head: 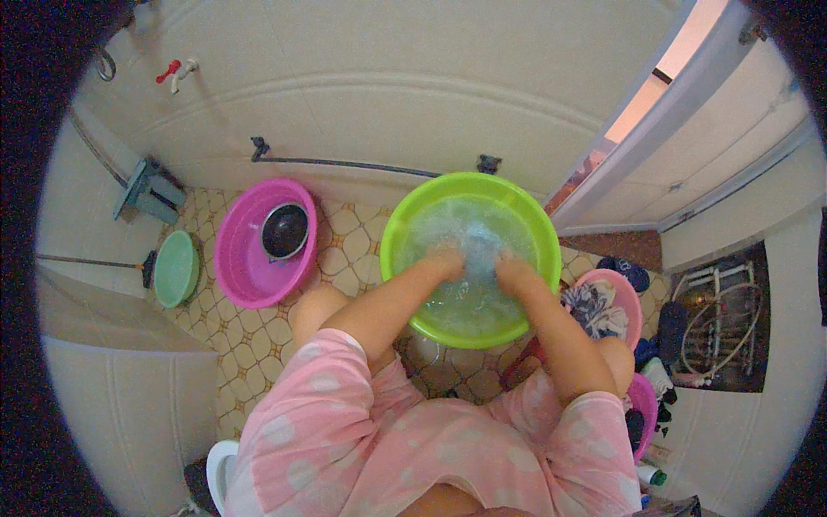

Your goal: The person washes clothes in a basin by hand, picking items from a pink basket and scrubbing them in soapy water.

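Both my hands are down in a lime-green plastic basin [392, 249] of cloudy, sudsy water [462, 304]. My left hand [444, 261] is left of the basin's middle, and my right hand [513, 271] is a little to its right. Between them lies a pale blue, blurred mass [479, 240] that looks like wet cloth; both hands are close against it. Water and blur hide my fingertips, so their grip on it does not show. The basin stands on the tiled floor between my knees.
To the left are a pink basin [226, 258] holding a dark round bowl [285, 231], a mint-green basin [176, 268] and a grey-blue stool [155, 194]. A salmon basin [630, 304] of crumpled clothes [597, 310] stands right. A pipe [349, 165] runs along the wall below a red-handled tap [177, 74].
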Motion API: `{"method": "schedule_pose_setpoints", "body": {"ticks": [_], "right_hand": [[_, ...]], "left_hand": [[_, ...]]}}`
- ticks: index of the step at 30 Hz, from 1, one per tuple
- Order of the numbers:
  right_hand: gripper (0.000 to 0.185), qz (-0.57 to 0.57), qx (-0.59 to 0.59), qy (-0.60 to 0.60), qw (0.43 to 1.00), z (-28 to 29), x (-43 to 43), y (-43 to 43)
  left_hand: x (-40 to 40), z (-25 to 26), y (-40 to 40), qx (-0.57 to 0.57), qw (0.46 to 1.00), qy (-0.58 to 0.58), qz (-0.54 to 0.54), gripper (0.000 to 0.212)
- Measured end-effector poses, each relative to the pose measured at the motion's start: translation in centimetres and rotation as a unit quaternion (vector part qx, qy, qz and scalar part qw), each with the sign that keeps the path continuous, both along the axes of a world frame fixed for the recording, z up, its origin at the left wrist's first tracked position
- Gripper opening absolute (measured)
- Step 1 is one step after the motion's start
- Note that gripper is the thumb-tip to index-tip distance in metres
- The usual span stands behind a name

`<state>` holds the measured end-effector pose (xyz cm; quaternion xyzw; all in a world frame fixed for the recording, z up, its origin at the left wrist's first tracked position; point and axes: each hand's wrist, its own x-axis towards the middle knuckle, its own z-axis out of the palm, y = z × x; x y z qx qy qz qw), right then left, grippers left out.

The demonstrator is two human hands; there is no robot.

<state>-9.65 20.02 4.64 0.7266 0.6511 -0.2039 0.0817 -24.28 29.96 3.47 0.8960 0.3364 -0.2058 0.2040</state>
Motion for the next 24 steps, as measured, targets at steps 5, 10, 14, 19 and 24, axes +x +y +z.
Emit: {"method": "schedule_pose_setpoints", "body": {"ticks": [5,10,14,19,24], "right_hand": [[0.027,-0.080,0.106,0.099,0.986,1.5,1.8,0.9],[0.025,-0.069,0.284,0.214,0.932,9.3,1.1,2.0],[0.030,-0.083,0.340,0.323,0.879,14.2,0.3,2.3],[0.024,-0.089,0.356,0.553,0.748,15.3,0.2,2.9],[0.023,-0.240,0.326,0.678,0.614,15.3,1.1,2.8]], "left_hand": [[0.0,2.0,2.0,-0.103,0.987,-0.120,-0.017,0.066],[-1.3,4.8,2.4,-0.017,0.943,-0.331,0.006,0.094],[-1.1,5.0,2.6,-0.073,0.907,-0.414,0.012,0.104],[0.0,7.6,1.3,-0.212,0.876,-0.429,0.064,0.092],[-0.6,9.3,1.4,-0.238,0.872,-0.407,0.134,0.068]]}}
